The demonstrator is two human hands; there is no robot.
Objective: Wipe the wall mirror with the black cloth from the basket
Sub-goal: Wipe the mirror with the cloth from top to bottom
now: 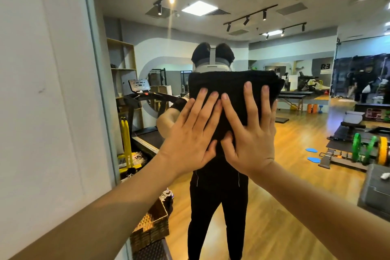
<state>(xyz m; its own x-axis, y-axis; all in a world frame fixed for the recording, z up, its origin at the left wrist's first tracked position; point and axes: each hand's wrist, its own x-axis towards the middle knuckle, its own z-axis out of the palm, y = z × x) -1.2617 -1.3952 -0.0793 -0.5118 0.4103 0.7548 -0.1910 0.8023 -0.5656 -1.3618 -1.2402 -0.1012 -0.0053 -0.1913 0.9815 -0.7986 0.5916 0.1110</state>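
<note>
Gym floor and machines filled the mirror (295, 82), which ran from a pale wall panel (46, 91) on the left across the rest of the view. Reflected in it were a treadmill (137, 99), wooden flooring, weight plates (358, 150) and the person's own dark-clothed figure.

The cloth (232, 88), black and folded into a thick pad, lay flat against the glass at about head height. Both hands pressed on it side by side, thumbs touching at its lower edge. The left hand (194, 133) had its fingers straight and spread over the pad's left half; the right hand (251, 133) lay likewise on the right half, fingertips short of the top fold. Neither hand gripped; both were open palms pushing.

The cloth looked soft, light and limp, a towelling that would sag or unfold if pressure eased, so flat palms over its middle seemed the sound hold. On smooth glass it should slide readily, though a folded edge might roll under. The mirror itself was stiff and breakable, calling for even, moderate pressure.

A woven basket (152, 226) showed low in the reflection, by the mirror's left edge.
</note>
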